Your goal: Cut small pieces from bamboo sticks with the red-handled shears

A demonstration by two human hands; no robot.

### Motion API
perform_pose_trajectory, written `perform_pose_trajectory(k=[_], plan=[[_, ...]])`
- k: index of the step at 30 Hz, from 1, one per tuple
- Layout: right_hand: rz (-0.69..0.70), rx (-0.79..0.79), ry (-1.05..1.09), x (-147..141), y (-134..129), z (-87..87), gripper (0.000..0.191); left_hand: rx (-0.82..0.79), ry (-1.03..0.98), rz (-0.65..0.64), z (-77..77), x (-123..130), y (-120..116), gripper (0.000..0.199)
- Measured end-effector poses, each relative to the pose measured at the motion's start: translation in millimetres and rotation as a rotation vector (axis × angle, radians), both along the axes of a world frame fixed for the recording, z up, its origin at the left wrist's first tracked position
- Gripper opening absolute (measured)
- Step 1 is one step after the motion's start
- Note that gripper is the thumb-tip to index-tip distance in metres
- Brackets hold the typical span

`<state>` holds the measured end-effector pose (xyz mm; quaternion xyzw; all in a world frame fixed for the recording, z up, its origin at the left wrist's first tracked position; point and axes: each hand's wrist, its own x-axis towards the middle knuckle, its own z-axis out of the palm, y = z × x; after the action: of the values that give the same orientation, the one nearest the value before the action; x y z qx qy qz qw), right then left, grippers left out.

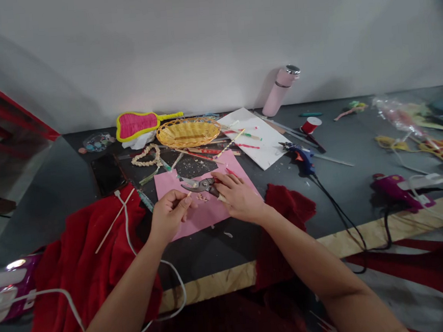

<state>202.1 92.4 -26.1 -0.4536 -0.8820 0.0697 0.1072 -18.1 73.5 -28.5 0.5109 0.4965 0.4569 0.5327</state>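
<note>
My right hand (242,195) is closed around the handles of a pair of pruning shears (204,184), whose blades point left and stand apart. My left hand (171,213) pinches a thin pale stick (188,195), its tip close to the blades. Both hands are over a pink sheet of paper (206,219). Small cut pale pieces (202,198) lie on the paper below the shears. Behind it sits a heart-shaped ring of similar pieces (146,157). The fingers wrapped under the handles are partly hidden.
A wicker basket (188,133) and a yellow-pink paddle shape (141,125) stand behind. To the right are white paper (260,145), a glue gun (301,158) with a trailing cord, and a pink bottle (280,90). Red cloth (79,264) and a phone (108,173) lie left.
</note>
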Motion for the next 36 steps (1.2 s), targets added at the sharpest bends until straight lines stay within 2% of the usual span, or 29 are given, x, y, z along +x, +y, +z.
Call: perform_pose_trajectory(k=[7, 13, 22, 28, 31, 36], plan=[[0.050, 0.008, 0.004, 2, 1, -2.8, 0.038, 0.043, 0.142, 0.016, -2.5, 0, 0, 0.015], [-0.011, 0.010, 0.064, -3, -1, -4.1, 0.027, 0.053, 0.140, 0.033, -3.9, 0, -2, 0.014], [-0.039, 0.004, -0.011, -2, -1, 0.3, 0.032, 0.019, 0.040, 0.019, -6.5, 2, -2, 0.017], [0.080, 0.006, -0.024, 6, 2, 2.8, 0.040, -0.143, -0.192, -0.074, 0.3, 3, 1, 0.025], [0.080, 0.024, -0.038, 6, 1, 2.5, 0.044, -0.225, -0.280, -0.128, 2.6, 2, 3, 0.029], [0.069, 0.039, -0.017, 4, 1, 0.3, 0.046, -0.269, -0.343, -0.121, 5.0, 0, 2, 0.031]])
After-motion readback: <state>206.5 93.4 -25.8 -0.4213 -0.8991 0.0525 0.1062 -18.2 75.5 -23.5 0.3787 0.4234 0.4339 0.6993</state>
